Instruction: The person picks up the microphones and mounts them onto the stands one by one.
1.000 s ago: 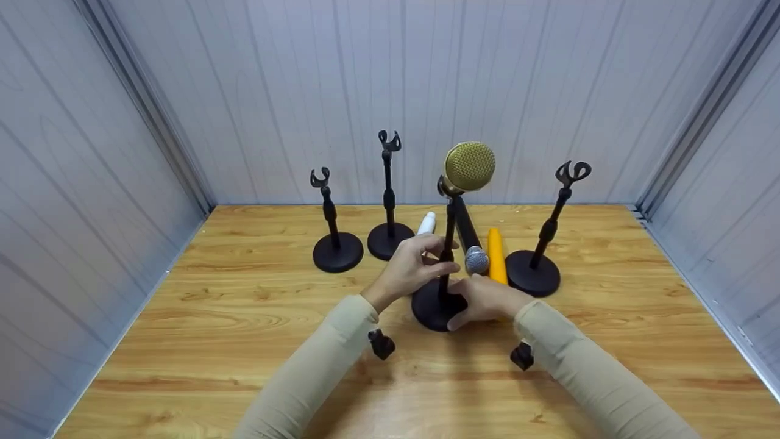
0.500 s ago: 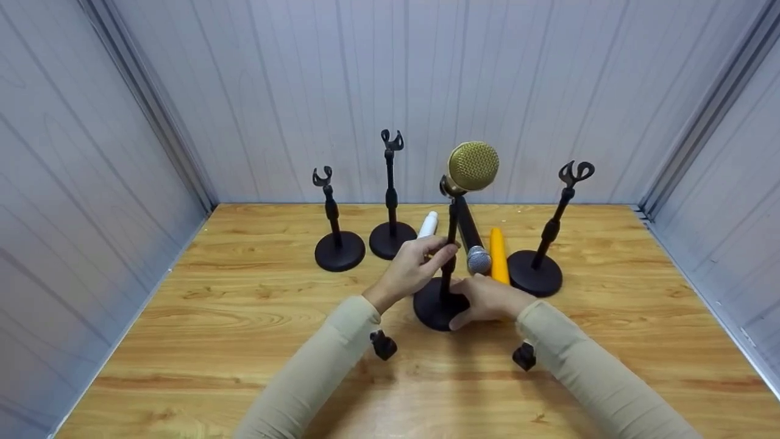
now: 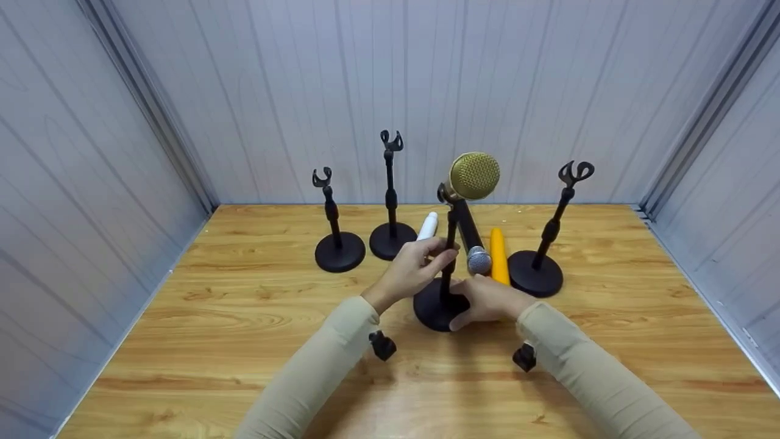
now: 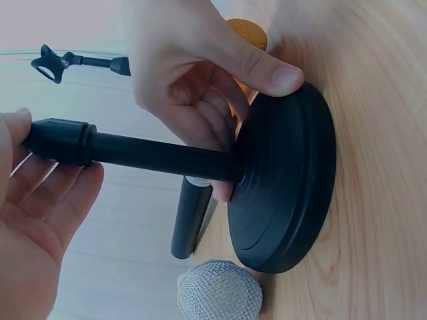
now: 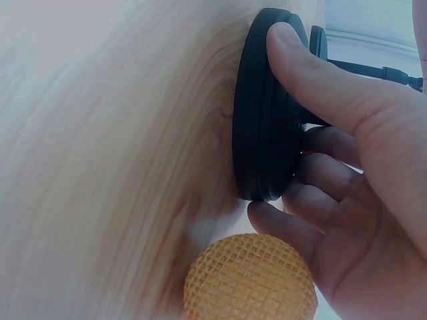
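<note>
One left hand (image 3: pixel 409 268): thumb and fingers are wrapped round the upright of the held stand (image 3: pixel 448 273), at the collar.
Right hand (image 3: pixel 487 300): clamped on the round base (image 3: pixel 429 308) of the same stand, thumb lying over its rim, fingers curled on the far side.
Held stand: black, upright on the table (image 3: pixel 244 353), in front of the other stands.
Gold microphone (image 3: pixel 475 175): sits in the clip (image 3: pixel 443 193) at the top of the held stand, mesh head tilted up and to the right.
White microphone (image 3: pixel 428 224): lies beyond the left hand, which hides part of it.
Black microphone (image 3: pixel 468 228): lies just right of the held stand's upright, silver mesh head toward the person.
Orange microphone (image 3: pixel 498 256): lies between the black microphone and the right stand (image 3: pixel 550 230); in the head view the right hand covers its near end.
Left stand (image 3: pixel 331 213) and middle stand (image 3: pixel 391 198): upright, side by side, apart from the hands.
Sleeves (image 3: pixel 317 366): beige, covering both forearms.
Back wall (image 3: pixel 274 91): pale, ridged panel behind the table.
</note>
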A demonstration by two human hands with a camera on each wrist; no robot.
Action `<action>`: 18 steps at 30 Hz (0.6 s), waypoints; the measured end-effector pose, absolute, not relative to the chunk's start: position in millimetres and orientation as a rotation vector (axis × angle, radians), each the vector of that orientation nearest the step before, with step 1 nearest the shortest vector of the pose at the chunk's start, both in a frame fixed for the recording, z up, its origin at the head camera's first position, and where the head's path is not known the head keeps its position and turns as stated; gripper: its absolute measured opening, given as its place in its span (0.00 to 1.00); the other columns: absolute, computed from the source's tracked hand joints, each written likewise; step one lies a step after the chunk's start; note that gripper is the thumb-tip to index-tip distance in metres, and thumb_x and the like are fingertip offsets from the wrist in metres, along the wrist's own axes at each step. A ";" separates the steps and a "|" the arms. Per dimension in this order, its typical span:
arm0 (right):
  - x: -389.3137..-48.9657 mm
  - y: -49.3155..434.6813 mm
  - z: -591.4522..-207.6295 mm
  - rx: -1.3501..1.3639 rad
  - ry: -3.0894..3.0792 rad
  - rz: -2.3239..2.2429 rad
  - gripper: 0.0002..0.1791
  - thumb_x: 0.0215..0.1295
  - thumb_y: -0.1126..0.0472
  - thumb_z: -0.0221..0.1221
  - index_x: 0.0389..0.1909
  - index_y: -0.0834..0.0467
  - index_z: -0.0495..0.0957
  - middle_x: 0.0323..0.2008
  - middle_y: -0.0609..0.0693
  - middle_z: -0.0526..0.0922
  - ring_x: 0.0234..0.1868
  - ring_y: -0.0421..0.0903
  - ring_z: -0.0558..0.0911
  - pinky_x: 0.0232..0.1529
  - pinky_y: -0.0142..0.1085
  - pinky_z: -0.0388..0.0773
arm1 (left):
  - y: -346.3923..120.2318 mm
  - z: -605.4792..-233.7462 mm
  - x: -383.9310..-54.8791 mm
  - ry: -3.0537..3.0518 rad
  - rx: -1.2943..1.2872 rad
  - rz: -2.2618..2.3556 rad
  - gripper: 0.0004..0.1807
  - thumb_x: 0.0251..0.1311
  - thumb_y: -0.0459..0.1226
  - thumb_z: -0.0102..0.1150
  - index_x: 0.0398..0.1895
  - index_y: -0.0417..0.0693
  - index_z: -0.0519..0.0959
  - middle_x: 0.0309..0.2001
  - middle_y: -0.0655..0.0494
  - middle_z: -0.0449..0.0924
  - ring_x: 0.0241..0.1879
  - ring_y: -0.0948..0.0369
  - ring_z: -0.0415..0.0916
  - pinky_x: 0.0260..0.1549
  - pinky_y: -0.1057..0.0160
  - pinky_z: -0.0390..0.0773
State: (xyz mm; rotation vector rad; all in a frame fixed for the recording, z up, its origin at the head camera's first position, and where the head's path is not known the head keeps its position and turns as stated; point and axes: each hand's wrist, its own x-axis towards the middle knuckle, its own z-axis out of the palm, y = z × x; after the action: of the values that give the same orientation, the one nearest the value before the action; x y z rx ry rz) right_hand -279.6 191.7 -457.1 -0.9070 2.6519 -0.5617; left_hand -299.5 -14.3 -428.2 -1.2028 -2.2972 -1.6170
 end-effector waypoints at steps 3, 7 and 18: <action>-279.5 192.3 -457.3 -0.901 2.648 -0.573 0.31 0.54 0.45 0.75 0.55 0.58 0.83 0.56 0.52 0.84 0.52 0.51 0.83 0.57 0.48 0.77 | -14.4 -427.2 -299.4 -2.306 -1.205 -1.630 0.13 0.75 0.38 0.55 0.50 0.38 0.83 0.42 0.51 0.86 0.41 0.63 0.83 0.42 0.61 0.84; -279.3 192.3 -456.6 -0.902 2.644 -0.588 0.30 0.54 0.46 0.75 0.54 0.58 0.84 0.55 0.52 0.84 0.51 0.49 0.83 0.56 0.48 0.78 | -14.5 -426.0 -299.2 -2.304 -1.219 -1.656 0.13 0.75 0.37 0.55 0.51 0.38 0.83 0.43 0.50 0.86 0.42 0.61 0.83 0.43 0.59 0.84; -280.3 192.3 -458.3 -0.896 2.641 -0.604 0.31 0.53 0.45 0.76 0.54 0.58 0.83 0.55 0.51 0.84 0.52 0.49 0.83 0.58 0.48 0.77 | -15.0 -426.0 -299.1 -2.333 -1.221 -1.669 0.12 0.75 0.36 0.55 0.51 0.38 0.82 0.43 0.49 0.85 0.42 0.64 0.82 0.42 0.63 0.83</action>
State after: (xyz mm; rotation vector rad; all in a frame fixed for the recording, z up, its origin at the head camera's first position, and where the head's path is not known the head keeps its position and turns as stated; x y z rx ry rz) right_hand -280.3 192.3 -458.3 -0.8958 2.6408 -0.6040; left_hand -299.1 -15.0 -426.0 -1.2214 -2.3327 -1.6689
